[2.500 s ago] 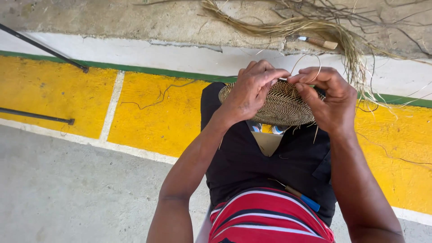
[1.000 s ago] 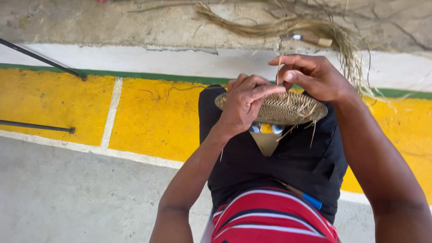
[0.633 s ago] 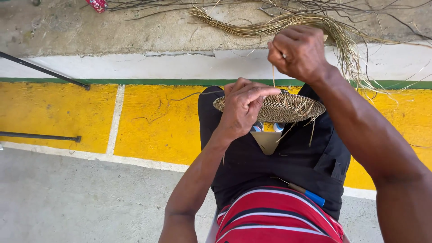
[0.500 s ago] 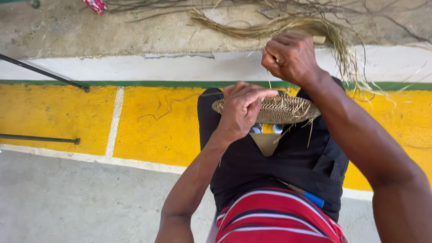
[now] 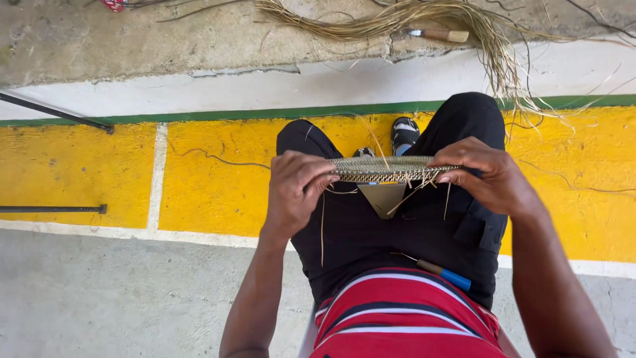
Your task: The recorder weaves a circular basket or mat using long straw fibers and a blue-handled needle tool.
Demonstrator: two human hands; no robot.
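Note:
A flat round woven straw piece (image 5: 387,170) is held edge-on above my knees. My left hand (image 5: 296,189) grips its left rim, fingers curled over the edge. My right hand (image 5: 487,176) pinches its right rim. Loose straw ends hang down from the weave, one long strand (image 5: 322,225) trailing over my black trousers. A tool with a blue and wooden handle (image 5: 440,272) lies on my lap near my red striped shirt.
A bundle of dry straw (image 5: 424,16) lies on the concrete ahead, with a wooden-handled knife (image 5: 438,33) on it. The floor has yellow painted blocks (image 5: 79,172) edged in white and green. Thin black metal legs (image 5: 56,114) stand at the left.
My right hand, raised high pulling a strand, has come down to the right rim of the woven piece. The piece now sits edge-on between both hands, lower over my lap.

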